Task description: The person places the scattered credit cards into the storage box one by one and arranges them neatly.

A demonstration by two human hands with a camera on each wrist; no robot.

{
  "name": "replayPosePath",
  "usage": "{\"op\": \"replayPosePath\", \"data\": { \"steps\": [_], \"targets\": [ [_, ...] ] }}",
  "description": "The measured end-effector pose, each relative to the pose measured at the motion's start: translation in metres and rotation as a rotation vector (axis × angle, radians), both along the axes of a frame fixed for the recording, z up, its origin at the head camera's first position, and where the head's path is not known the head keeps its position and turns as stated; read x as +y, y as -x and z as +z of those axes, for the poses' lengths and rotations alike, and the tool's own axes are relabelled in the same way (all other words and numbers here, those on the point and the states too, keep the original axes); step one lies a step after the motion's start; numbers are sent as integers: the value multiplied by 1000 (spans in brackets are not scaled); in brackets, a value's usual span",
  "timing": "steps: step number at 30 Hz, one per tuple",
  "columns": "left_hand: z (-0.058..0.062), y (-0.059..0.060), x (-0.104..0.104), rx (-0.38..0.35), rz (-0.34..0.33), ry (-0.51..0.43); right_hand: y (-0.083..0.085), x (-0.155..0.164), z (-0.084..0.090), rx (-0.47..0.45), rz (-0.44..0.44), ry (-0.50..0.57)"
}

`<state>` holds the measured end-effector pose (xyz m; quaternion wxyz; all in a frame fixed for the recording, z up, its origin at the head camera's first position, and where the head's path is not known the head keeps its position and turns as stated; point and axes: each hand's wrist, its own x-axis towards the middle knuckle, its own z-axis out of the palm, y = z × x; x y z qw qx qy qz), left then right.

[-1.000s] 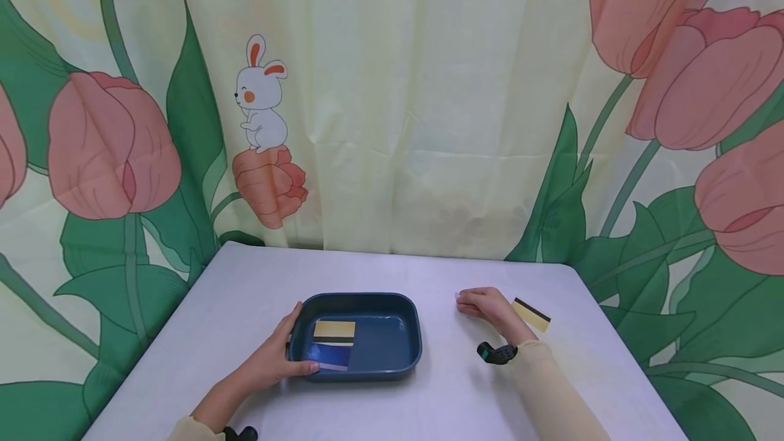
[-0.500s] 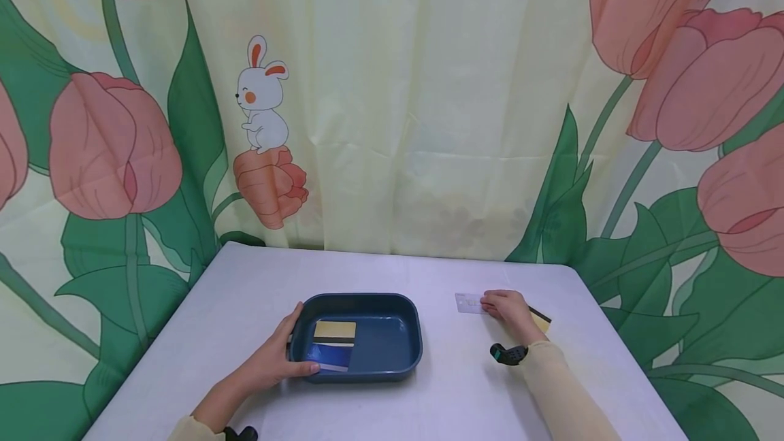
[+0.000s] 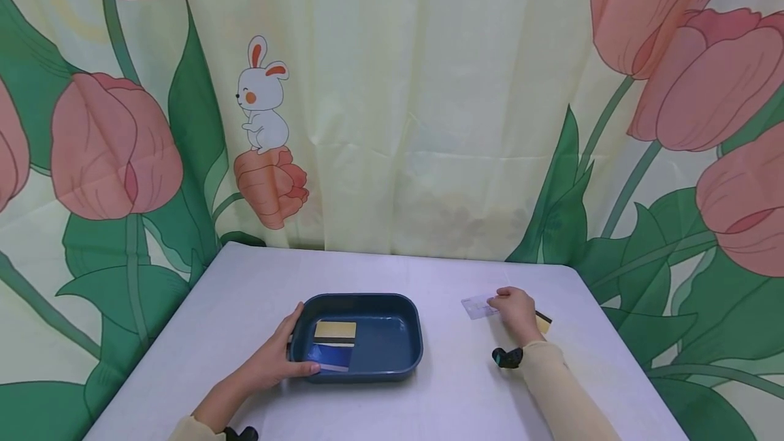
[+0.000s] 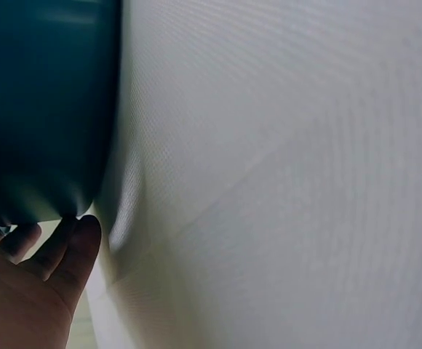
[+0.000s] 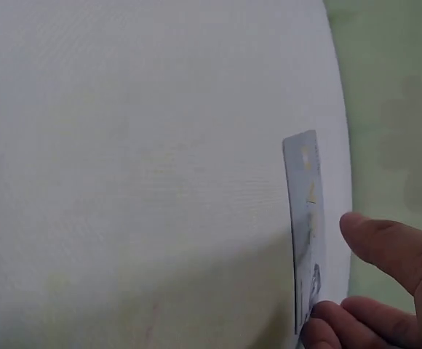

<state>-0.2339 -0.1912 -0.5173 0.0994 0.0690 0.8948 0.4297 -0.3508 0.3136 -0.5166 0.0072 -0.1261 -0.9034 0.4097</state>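
My left hand holds the left end of a dark blue rectangular tray, thumb over the front rim and fingers along the outer side. In the left wrist view the fingertips meet the tray's wall. Inside the tray lie a gold card with a dark stripe and a blue card. To the right, my right hand has its curled fingers at the right end of a pale, translucent card. The right wrist view shows this card nearly edge-on, the upper digit apart from it.
Another gold card with a black stripe lies on the white-covered table, partly hidden behind the right hand. A curtain printed with tulips and a rabbit hangs just behind the table's far edge.
My right hand has moved right along the pale card, uncovering it, and the card has turned and shifted slightly right. The left hand and the tray have stayed put.
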Motion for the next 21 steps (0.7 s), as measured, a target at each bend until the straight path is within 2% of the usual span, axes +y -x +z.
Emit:
{"op": "replayPosePath", "data": {
  "steps": [3,7,10,15,21],
  "targets": [
    [1,-1,0,-3,3,-2,0,-7,1,-17,6,-96],
    [-1,0,0,-5,5,-2,-1,-19,4,-30,61,-278],
    [-2,1,0,-6,7,-7,-1,-26,6,-23,87,-365],
    [-2,4,2,-1,9,-22,2,-30,10,-47,79,-381],
    [-4,3,0,1,12,-19,0,-30,7,-90,62,-310]
  ]
}}
